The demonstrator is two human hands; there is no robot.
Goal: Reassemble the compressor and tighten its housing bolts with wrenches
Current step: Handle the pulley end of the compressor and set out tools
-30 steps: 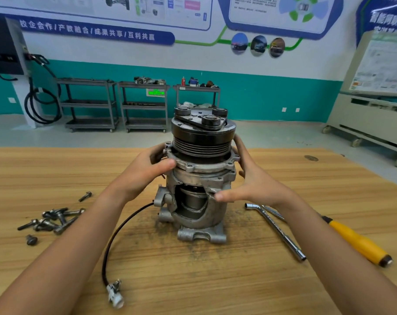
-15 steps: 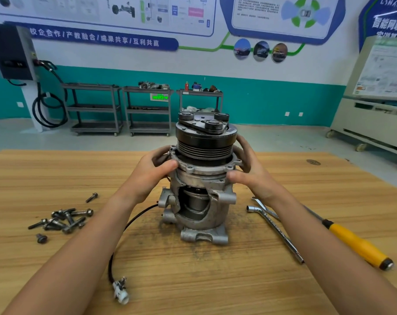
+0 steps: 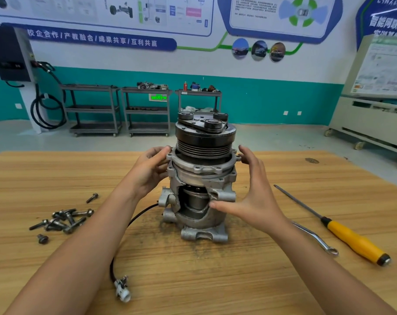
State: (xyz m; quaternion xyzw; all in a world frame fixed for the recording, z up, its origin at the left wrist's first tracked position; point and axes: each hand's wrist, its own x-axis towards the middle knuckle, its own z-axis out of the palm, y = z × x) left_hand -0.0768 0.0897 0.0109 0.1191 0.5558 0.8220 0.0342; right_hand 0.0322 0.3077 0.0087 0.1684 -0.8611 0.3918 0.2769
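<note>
Pulled the right hand (image 3: 250,196) off the top flange (image 3: 202,167) since half a second ago. Now holds it wide, fingers spread, thumb at the cut-open edge of the lower casing, fingertips just beside the flange's right ear. Keeps the left hand (image 3: 147,171) curled on the flange's left rim, gripping the compressor (image 3: 199,201), which stands upright mid-surface (image 3: 215,280), pulley (image 3: 204,139) on top.

Probably still seating the upper half on the casing. To do it well:
- Steady the body low with the right hand and turn the flange with the left until its ears sit over the casing's ears.
- Press down evenly and check all round for a gap before reaching for anything.
- Start every bolt by hand, then tighten crosswise with the wrench, a little at a time.

Around:
- Pile of bolts (image 3: 65,218) well to the left, with one loose bolt (image 3: 92,198) beyond it and a short one (image 3: 42,238) nearer.
- Wrench (image 3: 315,238) to the right, partly hidden by the right forearm.
- Yellow-handled screwdriver (image 3: 352,239) just past the wrench.
- Grey carts (image 3: 93,108) far behind, on the floor.

In the way: black cable (image 3: 134,221) trailing from the base to a plug (image 3: 122,289) beside the left forearm. Could snag and tug the body off square, so mind the elbow. Dark grit around the base, too; may let it rock.
</note>
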